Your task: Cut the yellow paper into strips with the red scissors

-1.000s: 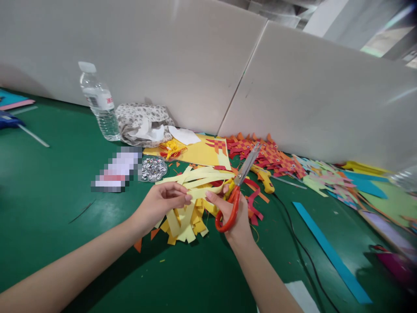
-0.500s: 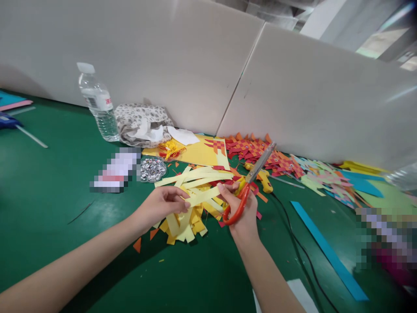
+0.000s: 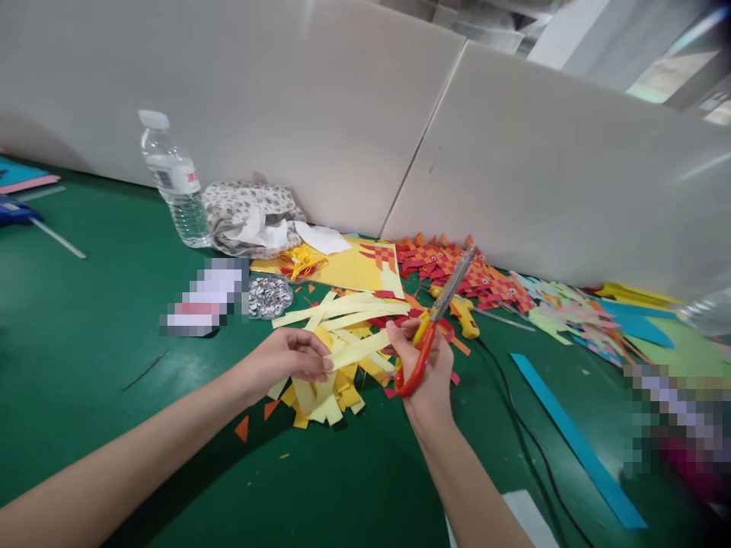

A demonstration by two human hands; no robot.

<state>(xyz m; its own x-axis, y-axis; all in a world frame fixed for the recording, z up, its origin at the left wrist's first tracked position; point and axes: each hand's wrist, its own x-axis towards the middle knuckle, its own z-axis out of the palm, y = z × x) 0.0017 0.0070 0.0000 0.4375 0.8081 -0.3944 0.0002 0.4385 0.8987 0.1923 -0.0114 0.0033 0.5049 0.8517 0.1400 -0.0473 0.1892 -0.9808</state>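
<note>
yellow strip (image 3: 359,350): held between both hands, above a pile of yellow strips (image 3: 336,396) on the green tabletop (image 3: 256,487). left hand (image 3: 294,354): thumb and fingertips pinch the near-left end of the strip. right hand (image 3: 426,361): thumb and fingers pinch the opposite end; the same hand carries the scissors (image 3: 438,308), red and yellow handles against the palm side, blades together and pointing up and away to the right. which fingers pass through the handle loops cannot be told.

beyond the scissors lie a yellow glue gun (image 3: 465,316) with a black cord (image 3: 522,415) and a heap of red and orange checkered pieces (image 3: 457,266). a blue strip (image 3: 576,438) lies to the right of the cord. a clear container of small black-and-white discs (image 3: 268,297) sits beyond the left hand; behind it, a patterned pouch (image 3: 251,209) stands beside a water bottle (image 3: 180,183).
</note>
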